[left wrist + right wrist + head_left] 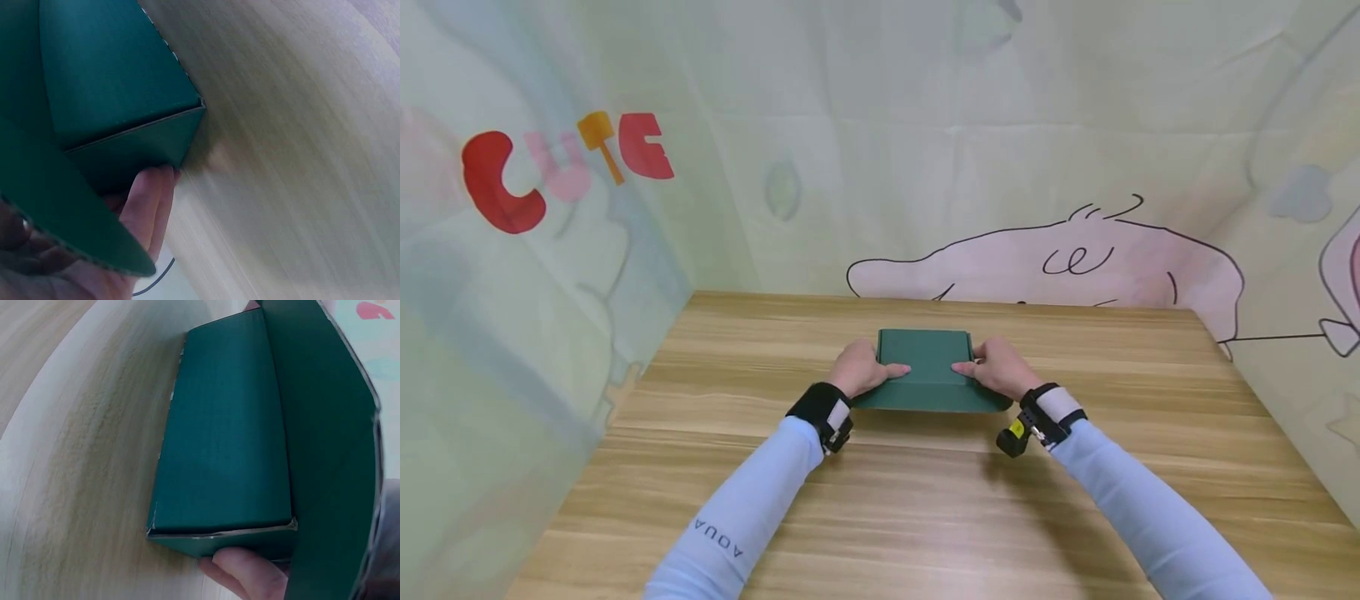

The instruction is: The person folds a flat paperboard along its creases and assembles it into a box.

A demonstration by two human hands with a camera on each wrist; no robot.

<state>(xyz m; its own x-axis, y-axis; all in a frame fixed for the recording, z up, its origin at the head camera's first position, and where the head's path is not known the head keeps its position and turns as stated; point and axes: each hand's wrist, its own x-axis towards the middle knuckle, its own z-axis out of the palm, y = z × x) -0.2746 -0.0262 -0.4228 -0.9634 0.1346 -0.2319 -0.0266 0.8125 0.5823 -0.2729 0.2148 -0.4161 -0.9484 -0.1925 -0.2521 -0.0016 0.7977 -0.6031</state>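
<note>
Big letters [567,185] spell CUTE at far left. Next, the left hand [859,368] grips the green box [928,354] by its side, thumb on top. It is over the counter [925,517], maybe touching; it's hard to see. The right hand [1002,368] grips the other side.

There is one rectangular green cardboard box [925,350], and it has one wide green front flap [934,400]. Bare hands are two in number: one left hand [856,368] and one right hand [1002,369]. The light blue cloth sleeves [752,492] are also two, and the black wrist straps [811,403] are two. I count one light brown wood-grain table [925,517], four big coloured printed letters [482,179] and one pale pink, black-outlined cartoon figure [1142,258] of printed cloth
</note>
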